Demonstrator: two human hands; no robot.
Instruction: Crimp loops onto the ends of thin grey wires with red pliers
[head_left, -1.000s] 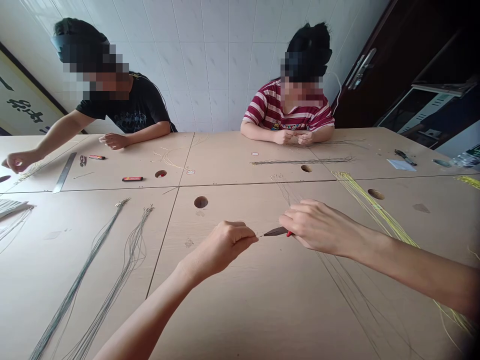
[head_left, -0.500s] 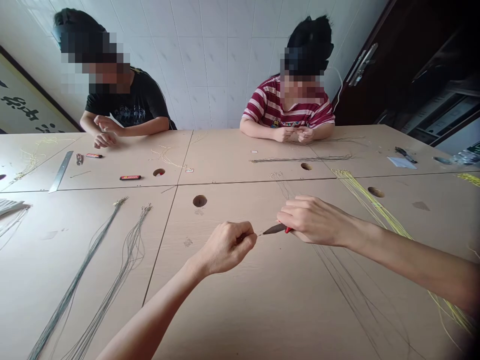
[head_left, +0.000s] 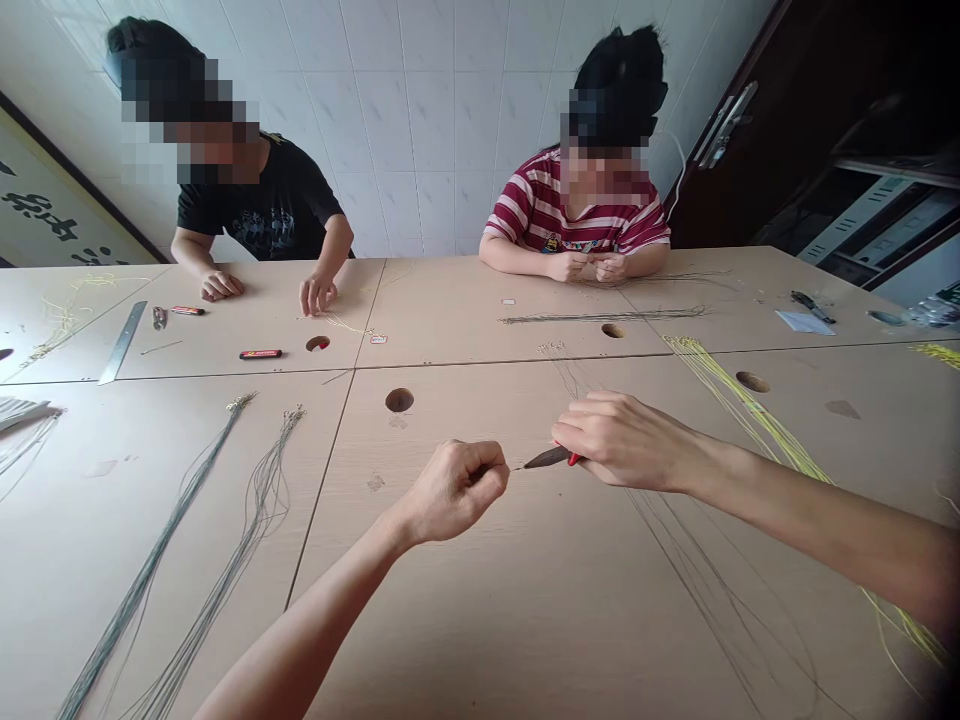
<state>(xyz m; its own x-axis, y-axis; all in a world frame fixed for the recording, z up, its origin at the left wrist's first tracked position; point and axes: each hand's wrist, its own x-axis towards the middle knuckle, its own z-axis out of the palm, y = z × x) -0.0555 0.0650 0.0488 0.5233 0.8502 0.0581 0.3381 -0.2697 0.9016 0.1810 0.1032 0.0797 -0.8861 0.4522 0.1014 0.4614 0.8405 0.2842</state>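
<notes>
1. We judge the wire (head_left: 517, 469) light, thin and easily bent; we would take hold near its end, between thumb and forefinger.
2. The wire shows above the worktop (head_left: 525, 620), in the short gap between our left hand (head_left: 459, 490) and the tip of the pliers (head_left: 547, 458).
3. Our left hand is curled, thumb and forefinger pinching the wire.
4. Our right hand (head_left: 628, 440) is wrapped around the pliers' red handles; we cannot tell whether the tip grips the wire.

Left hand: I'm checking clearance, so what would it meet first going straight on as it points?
Probably the tip of the pliers in the right hand, though depth is unclear.
</notes>
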